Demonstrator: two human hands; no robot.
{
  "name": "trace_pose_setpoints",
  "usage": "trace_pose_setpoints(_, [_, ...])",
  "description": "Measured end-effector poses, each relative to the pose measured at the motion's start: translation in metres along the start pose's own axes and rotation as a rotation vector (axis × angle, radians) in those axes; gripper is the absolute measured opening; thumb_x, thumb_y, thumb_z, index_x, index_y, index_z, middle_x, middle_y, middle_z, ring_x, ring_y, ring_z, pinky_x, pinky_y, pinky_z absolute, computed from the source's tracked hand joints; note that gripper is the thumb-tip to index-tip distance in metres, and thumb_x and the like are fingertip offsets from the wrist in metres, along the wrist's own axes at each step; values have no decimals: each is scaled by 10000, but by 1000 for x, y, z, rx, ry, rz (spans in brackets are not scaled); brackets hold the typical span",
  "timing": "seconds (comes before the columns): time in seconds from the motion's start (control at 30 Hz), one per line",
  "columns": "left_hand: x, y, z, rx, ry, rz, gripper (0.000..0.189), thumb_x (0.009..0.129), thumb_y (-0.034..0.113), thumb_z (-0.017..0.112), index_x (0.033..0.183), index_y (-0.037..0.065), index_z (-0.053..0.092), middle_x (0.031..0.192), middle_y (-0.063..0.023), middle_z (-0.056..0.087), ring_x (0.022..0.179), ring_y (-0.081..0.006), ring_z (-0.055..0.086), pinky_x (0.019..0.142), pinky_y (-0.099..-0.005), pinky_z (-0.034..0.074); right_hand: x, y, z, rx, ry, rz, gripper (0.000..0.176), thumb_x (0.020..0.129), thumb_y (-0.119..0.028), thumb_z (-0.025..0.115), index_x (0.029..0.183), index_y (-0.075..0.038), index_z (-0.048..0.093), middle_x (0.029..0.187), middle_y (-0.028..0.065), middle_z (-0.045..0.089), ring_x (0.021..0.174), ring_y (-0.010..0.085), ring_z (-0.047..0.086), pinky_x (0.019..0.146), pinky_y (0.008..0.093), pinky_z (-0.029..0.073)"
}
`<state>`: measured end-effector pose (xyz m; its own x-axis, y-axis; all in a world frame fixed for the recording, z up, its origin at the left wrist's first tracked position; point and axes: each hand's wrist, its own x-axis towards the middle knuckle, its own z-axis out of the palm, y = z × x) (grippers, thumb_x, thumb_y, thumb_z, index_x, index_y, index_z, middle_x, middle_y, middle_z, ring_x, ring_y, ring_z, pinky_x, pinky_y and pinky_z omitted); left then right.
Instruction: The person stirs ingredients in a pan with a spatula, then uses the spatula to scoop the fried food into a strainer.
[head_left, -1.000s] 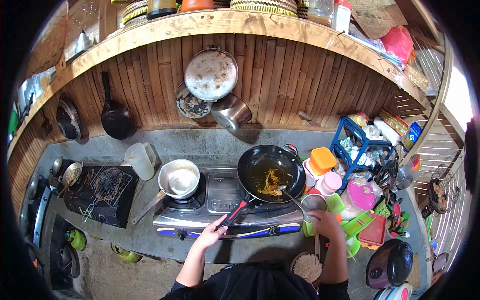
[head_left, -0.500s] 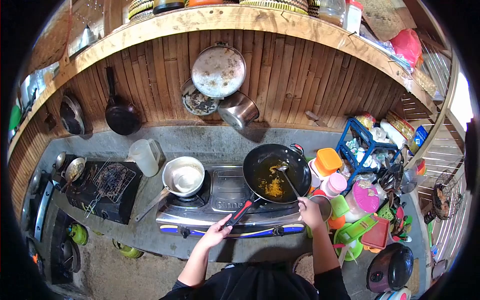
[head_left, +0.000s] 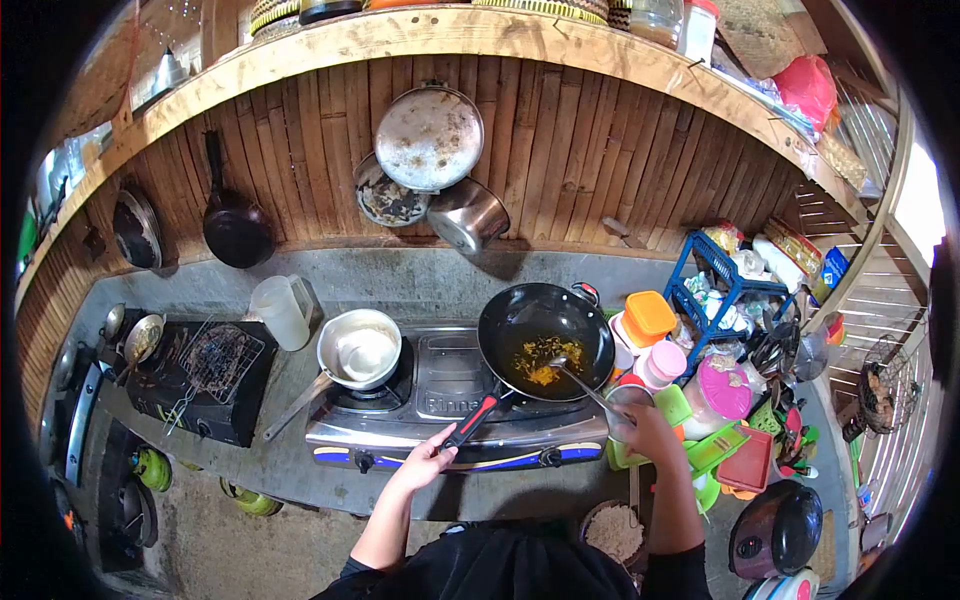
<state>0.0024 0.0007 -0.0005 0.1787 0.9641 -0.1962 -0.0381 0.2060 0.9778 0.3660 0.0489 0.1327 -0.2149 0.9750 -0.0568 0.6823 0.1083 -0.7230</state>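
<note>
A black wok with a red-and-black handle sits on the right burner of the gas stove. Oil and chopped orange-yellow bits lie in its bottom. My left hand is closed around the handle's near end. From the right, my right hand grips a long metal spoon, its bowl down among the bits. Beside that hand is a round, greyish see-through item, partly covered. On the left burner stands a silver saucepan, its long handle pointing toward the front left.
Plastic containers and a blue rack crowd the right side. Left of the stove are a plastic jug and a black stove with a grill rack. Pans hang on the bamboo wall. A rice cooker stands lower right.
My right hand has moved right and slightly down along with the spoon. The orange-yellow bits have spread wider and look darker in places. My left hand stays on the wok handle.
</note>
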Motion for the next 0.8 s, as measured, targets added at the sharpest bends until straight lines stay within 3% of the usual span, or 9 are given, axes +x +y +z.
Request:
trace_pose_setpoints(0.2, [-1,4,2,64,20,10,489,861,109,513,1323,155,357,692,52,454,608,-50,383,556,-185,332,-18,-13,-25,-159,-1,39,296,755,-53,524,1039,9,579,746,200,611,547,254,621,504,320,494])
trace_pose_setpoints(0.27, [-2,9,5,87,63,-11,488,855,93,520,1317,119,363,715,64,442,616,-43,369,569,-170,330,-22,-6,-31,-320,75,-127,292,758,-39,505,1036,-7,588,770,195,616,557,258,621,508,318,498])
trace_pose_setpoints(0.3, [-3,10,5,87,64,-10,488,855,93,520,1317,119,363,715,64,442,616,-43,369,569,-170,330,-26,-13,-35,-321,75,-128,292,758,-39,505,1036,-7,588,770,195,616,557,258,621,508,318,498])
trace_pose_setpoints(0.37, [-4,12,6,37,60,-14,483,852,92,527,1310,118,375,749,55,463,640,-46,382,592,-169,342,-36,-30,-42,-141,-4,150,298,755,-40,504,1040,-24,591,806,196,620,598,278,625,539,340,503])
trace_pose_setpoints(0.4, [-5,13,7,35,60,-13,483,852,92,527,1310,118,375,749,55,463,640,-46,382,592,-169,342,-36,-28,-42,-142,-4,149,298,755,-40,504,1040,-24,591,806,196,620,598,278,625,539,340,503])
trace_pose_setpoints(0.47, [-5,14,8,46,70,13,483,851,88,529,1308,119,378,737,62,451,631,-44,376,582,-172,339,-35,-17,-40,-142,7,104,294,764,-57,536,1050,-18,588,711,140,613,496,155,586,465,285,478])
trace_pose_setpoints(0.6, [-3,8,4,37,62,-20,485,851,90,528,1310,120,374,713,65,440,617,-44,374,571,-174,334,-16,13,-22,-261,18,29,298,765,-47,541,1058,-2,575,722,138,613,495,166,586,461,287,477])
trace_pose_setpoints(0.67, [-1,4,2,62,48,10,485,851,91,525,1311,121,373,688,64,428,601,-44,369,557,-174,326,-10,10,-13,-184,37,58,308,759,-77,546,1062,-27,571,787,211,614,562,260,621,565,360,504])
trace_pose_setpoints(0.8, [-3,7,3,54,45,0,487,851,93,523,1312,123,371,677,61,427,595,-42,369,550,-172,319,-1,5,2,-29,47,100,297,769,-81,543,1060,-23,559,794,207,616,563,268,619,560,364,500])
